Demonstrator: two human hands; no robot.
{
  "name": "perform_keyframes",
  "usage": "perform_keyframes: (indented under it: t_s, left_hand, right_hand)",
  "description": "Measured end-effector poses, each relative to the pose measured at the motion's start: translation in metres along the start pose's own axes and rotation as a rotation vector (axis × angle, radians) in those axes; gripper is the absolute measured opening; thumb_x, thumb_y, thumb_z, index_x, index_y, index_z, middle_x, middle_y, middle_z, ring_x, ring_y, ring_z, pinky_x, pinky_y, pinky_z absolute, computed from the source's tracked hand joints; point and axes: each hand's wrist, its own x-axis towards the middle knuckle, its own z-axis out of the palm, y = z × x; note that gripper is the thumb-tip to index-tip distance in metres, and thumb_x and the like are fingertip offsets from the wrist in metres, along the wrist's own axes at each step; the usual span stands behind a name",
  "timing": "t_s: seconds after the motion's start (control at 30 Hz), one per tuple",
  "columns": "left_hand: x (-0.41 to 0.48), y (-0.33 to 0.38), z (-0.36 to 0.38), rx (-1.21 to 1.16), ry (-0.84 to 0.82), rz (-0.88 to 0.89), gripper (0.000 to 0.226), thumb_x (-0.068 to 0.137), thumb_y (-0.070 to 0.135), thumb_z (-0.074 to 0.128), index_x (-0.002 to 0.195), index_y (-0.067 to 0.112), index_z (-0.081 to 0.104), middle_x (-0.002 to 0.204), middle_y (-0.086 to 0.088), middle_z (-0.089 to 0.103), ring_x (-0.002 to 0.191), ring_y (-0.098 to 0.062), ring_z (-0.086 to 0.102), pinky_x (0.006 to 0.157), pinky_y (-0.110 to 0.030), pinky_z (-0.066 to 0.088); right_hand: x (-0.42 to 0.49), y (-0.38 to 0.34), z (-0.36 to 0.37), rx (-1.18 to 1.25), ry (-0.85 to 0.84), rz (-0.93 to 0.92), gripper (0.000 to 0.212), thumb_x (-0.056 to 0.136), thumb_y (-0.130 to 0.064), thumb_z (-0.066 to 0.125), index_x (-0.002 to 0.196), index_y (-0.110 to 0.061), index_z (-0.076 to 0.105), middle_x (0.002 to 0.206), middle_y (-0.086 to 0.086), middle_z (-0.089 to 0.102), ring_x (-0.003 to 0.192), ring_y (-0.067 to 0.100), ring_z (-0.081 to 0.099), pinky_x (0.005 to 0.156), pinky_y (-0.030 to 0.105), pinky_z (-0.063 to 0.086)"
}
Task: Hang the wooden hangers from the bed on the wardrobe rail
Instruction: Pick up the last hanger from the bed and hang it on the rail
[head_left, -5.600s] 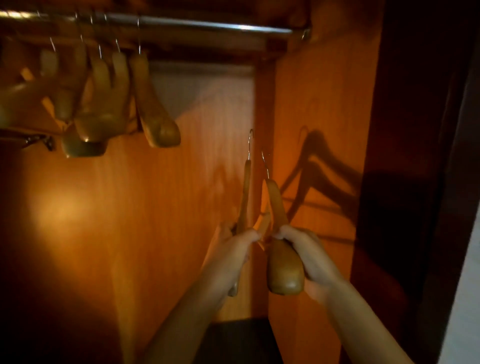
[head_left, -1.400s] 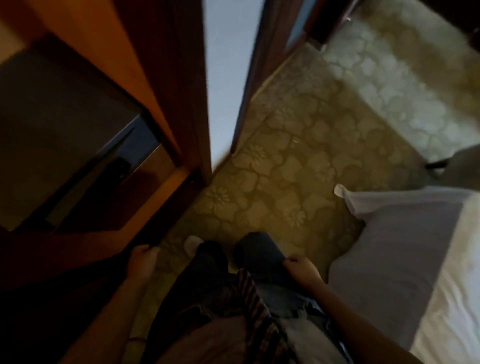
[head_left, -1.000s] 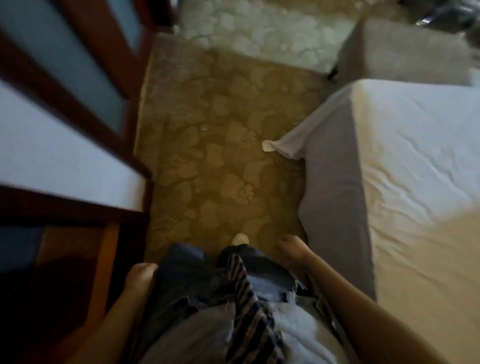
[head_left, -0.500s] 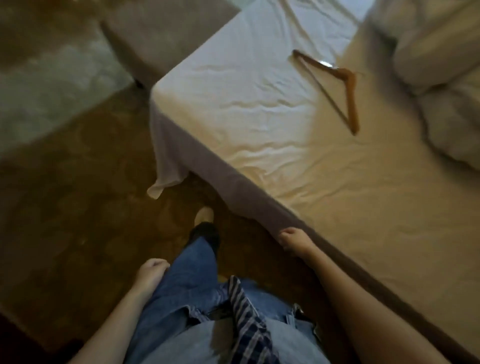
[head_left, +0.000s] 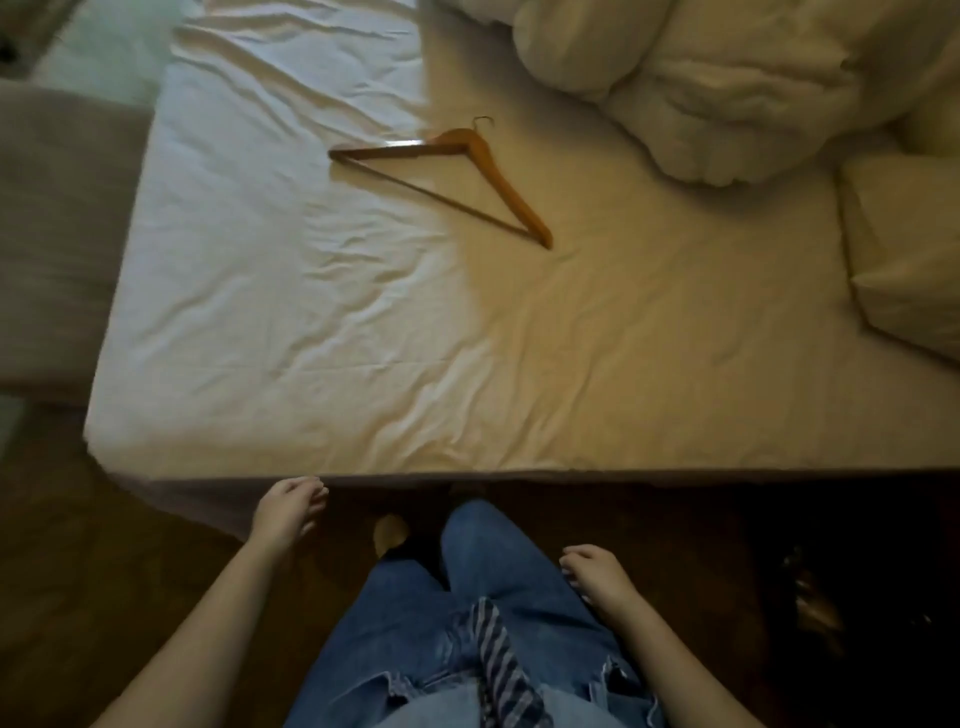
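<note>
- Standing at the near edge of the bed (head_left: 363, 332), head view: a person in jeans faces the mattress, both arms low at their sides.
- Wooden hanger (head_left: 470, 171): one only in sight, lying flat on the sheet toward the far middle of the bed, metal hook pointing far, trouser bar on its left side. Well apart from both hands.
- Duvet (head_left: 691, 78): bunched at the far right, near the hanger's hook but not touching it.
- Pillow (head_left: 914, 249): right edge of the bed.
- Left hand (head_left: 287, 512): fingers loosely curled, nothing in it, just beside the near mattress edge; contact with the bed cannot be told.
- Right hand (head_left: 597, 574): loosely curled, nothing in it, beside the thigh.
- Wardrobe rail: not in view.
- Risk, as judgement: the hanger lies far in, so a long lean is likely needed; the hook could snag the rumpled sheet or duvet on lifting, and a one-arm grip could let it swing.
</note>
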Motion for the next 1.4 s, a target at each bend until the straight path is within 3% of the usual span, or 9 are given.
perform_keyframes:
  t_s: [0.23, 0.37, 0.5, 0.6, 0.67, 0.83, 0.97, 1.17, 1.4]
  left_hand:
    - [0.027, 0.05, 0.023, -0.057, 0.076, -0.074, 0.032, 0.095, 0.013, 0.044, 0.123, -0.002, 0.051, 0.129, -0.022, 0.056, 0.121, -0.035, 0.053, 0.101, -0.042, 0.038]
    - [0.042, 0.089, 0.026, -0.104, 0.128, -0.074, 0.035, 0.094, 0.009, 0.045, 0.126, -0.005, 0.049, 0.13, -0.023, 0.055, 0.123, -0.036, 0.051, 0.1, -0.042, 0.039]
    - [0.068, 0.154, 0.02, -0.1, 0.148, 0.054, 0.034, 0.092, 0.013, 0.051, 0.124, 0.002, 0.053, 0.121, -0.018, 0.059, 0.116, -0.032, 0.056, 0.092, -0.038, 0.043]
    - [0.099, 0.222, 0.021, -0.081, 0.149, 0.172, 0.03, 0.091, 0.014, 0.054, 0.119, 0.004, 0.055, 0.112, -0.014, 0.06, 0.108, -0.029, 0.058, 0.086, -0.036, 0.044]
    - [0.128, 0.272, 0.023, -0.04, 0.118, 0.249, 0.026, 0.09, 0.012, 0.055, 0.114, 0.006, 0.057, 0.11, -0.016, 0.061, 0.106, -0.031, 0.059, 0.083, -0.036, 0.044]
    - [0.213, 0.399, 0.023, 0.147, 0.121, 0.483, 0.033, 0.085, 0.015, 0.061, 0.116, 0.005, 0.06, 0.115, -0.019, 0.064, 0.108, -0.031, 0.059, 0.088, -0.037, 0.046]
    - [0.251, 0.465, 0.043, 0.184, 0.031, 0.586, 0.036, 0.084, 0.019, 0.062, 0.118, 0.01, 0.059, 0.111, -0.005, 0.061, 0.103, -0.017, 0.057, 0.079, -0.023, 0.043]
    - [0.305, 0.486, 0.073, 0.308, -0.101, 0.568, 0.072, 0.081, 0.021, 0.066, 0.142, 0.017, 0.029, 0.14, -0.008, 0.041, 0.126, -0.021, 0.042, 0.097, -0.033, 0.043]
    - [0.34, 0.492, 0.092, 0.572, -0.182, 0.548, 0.071, 0.074, 0.025, 0.07, 0.136, 0.016, 0.037, 0.112, 0.0, 0.054, 0.117, -0.024, 0.051, 0.1, -0.04, 0.045]
  right_hand:
    - [0.031, -0.113, -0.001, 0.003, -0.075, -0.032, 0.015, 0.09, -0.008, 0.048, 0.083, -0.007, 0.061, 0.066, 0.003, 0.05, 0.057, 0.013, 0.044, 0.051, 0.025, 0.033]
    - [0.058, -0.21, -0.006, -0.033, -0.06, -0.135, 0.027, 0.089, -0.009, 0.047, 0.063, -0.016, 0.048, 0.065, 0.002, 0.045, 0.059, 0.012, 0.039, 0.056, 0.024, 0.034]
    - [0.073, -0.318, -0.009, -0.05, -0.024, -0.297, 0.014, 0.089, -0.015, 0.051, 0.083, -0.016, 0.064, 0.079, 0.0, 0.057, 0.072, 0.014, 0.052, 0.064, 0.023, 0.039]
    - [0.078, -0.396, -0.004, -0.018, 0.034, -0.439, 0.036, 0.09, -0.02, 0.054, 0.123, -0.005, 0.058, 0.113, 0.006, 0.06, 0.106, 0.022, 0.056, 0.087, 0.028, 0.042]
    - [0.082, -0.443, 0.002, 0.066, 0.05, -0.485, 0.042, 0.09, -0.025, 0.054, 0.129, -0.008, 0.055, 0.123, 0.006, 0.059, 0.107, 0.018, 0.054, 0.085, 0.027, 0.042]
    - [0.115, -0.543, 0.037, 0.243, 0.08, -0.479, 0.047, 0.087, -0.034, 0.057, 0.126, -0.009, 0.054, 0.12, 0.008, 0.06, 0.113, 0.026, 0.056, 0.089, 0.034, 0.046]
    - [0.144, -0.599, 0.069, 0.287, 0.028, -0.427, 0.048, 0.086, -0.035, 0.058, 0.126, -0.008, 0.052, 0.123, 0.01, 0.059, 0.112, 0.024, 0.056, 0.092, 0.035, 0.046]
    - [0.184, -0.649, 0.105, 0.353, -0.013, -0.392, 0.063, 0.083, -0.035, 0.063, 0.132, -0.002, 0.042, 0.12, 0.011, 0.056, 0.11, 0.023, 0.055, 0.103, 0.041, 0.044]
    - [0.21, -0.673, 0.114, 0.689, -0.102, -0.192, 0.04, 0.083, -0.027, 0.066, 0.112, -0.01, 0.045, 0.126, 0.019, 0.055, 0.117, 0.028, 0.055, 0.097, 0.035, 0.045]
